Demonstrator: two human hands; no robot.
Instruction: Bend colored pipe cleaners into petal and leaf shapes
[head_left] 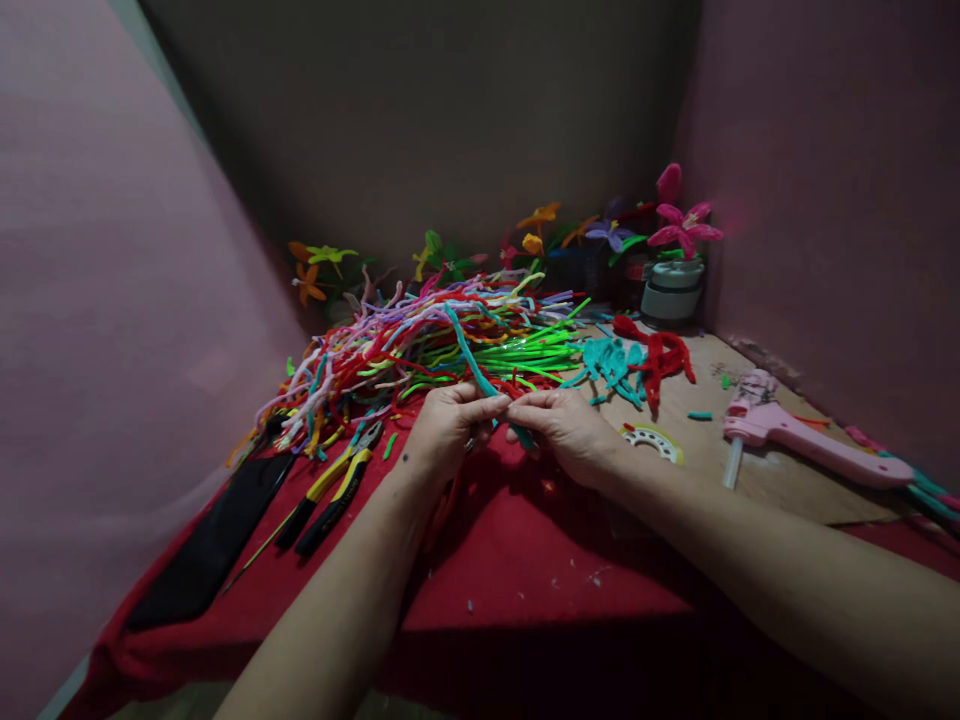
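A teal pipe cleaner (471,358) is pinched between my two hands, which meet over the front of the table. My left hand (459,420) grips it with thumb and fingers, and its long free end rises up and to the left. My right hand (559,425) pinches the same piece close by, and a short teal part shows below the fingers. Just beyond my hands lies a large heap of coloured pipe cleaners (375,330), with a bundle of bright green stems (525,352) at its right.
Pliers (341,490) and a black flat case (214,540) lie left on the red cloth (540,580). On the board (810,500) at right are teal loops (615,368), red loops (666,362), a tape roll (652,440) and a pink glue gun (817,445). Pipe-cleaner flowers (684,228) stand behind.
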